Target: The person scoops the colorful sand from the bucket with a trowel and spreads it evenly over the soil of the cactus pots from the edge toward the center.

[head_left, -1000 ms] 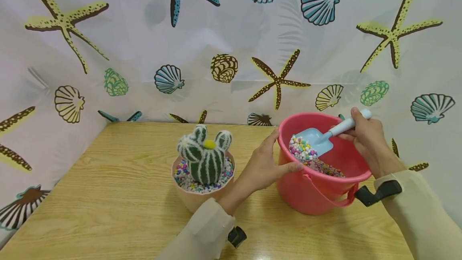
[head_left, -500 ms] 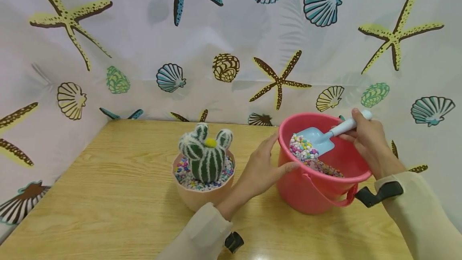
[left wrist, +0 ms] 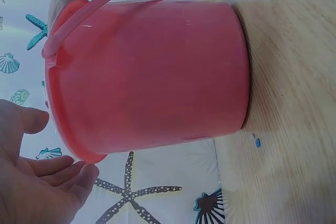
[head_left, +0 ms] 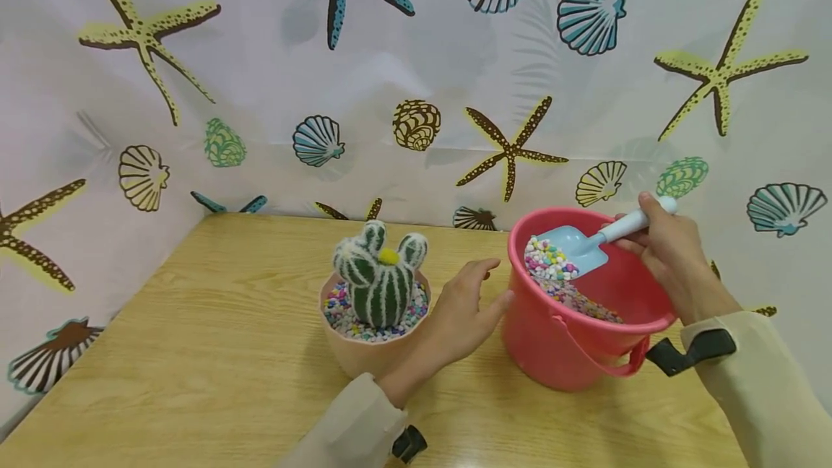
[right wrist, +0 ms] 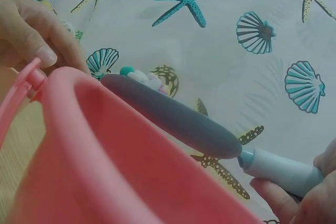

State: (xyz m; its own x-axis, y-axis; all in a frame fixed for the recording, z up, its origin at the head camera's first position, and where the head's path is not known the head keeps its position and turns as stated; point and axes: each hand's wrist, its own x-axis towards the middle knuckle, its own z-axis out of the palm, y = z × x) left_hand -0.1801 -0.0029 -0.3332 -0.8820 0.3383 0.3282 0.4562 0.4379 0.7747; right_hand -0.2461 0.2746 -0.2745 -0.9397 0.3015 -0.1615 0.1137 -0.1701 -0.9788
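A light-blue scoop (head_left: 590, 257) carries colourful pebbles (head_left: 548, 258) inside the mouth of a pink bucket (head_left: 552, 352). My right hand (head_left: 679, 255) grips its pale handle (right wrist: 281, 171) over the bucket's right side. More pebbles (head_left: 578, 303) lie in the bucket below the blade. To the left of the rim is my left hand (head_left: 458, 316), fingers and thumb spread, holding nothing; in the left wrist view its fingertips (left wrist: 89, 171) are right by the rim. Behind that forearm stands a peach pot (head_left: 351, 352) with a fuzzy green cactus (head_left: 382, 298) set in colourful pebbles (head_left: 338, 309).
The wooden table (head_left: 214, 338) runs back to a cloth backdrop (head_left: 383, 56) printed with starfish and shells. The bucket's handle (head_left: 624, 367) hangs down at its front. A tiny blue pebble (left wrist: 258, 142) lies on the table beside the bucket.
My left hand has let go of the bucket's rim and moved slightly left. The right hand keeps the loaded scoop in about the same place; the whole view has shifted a little.
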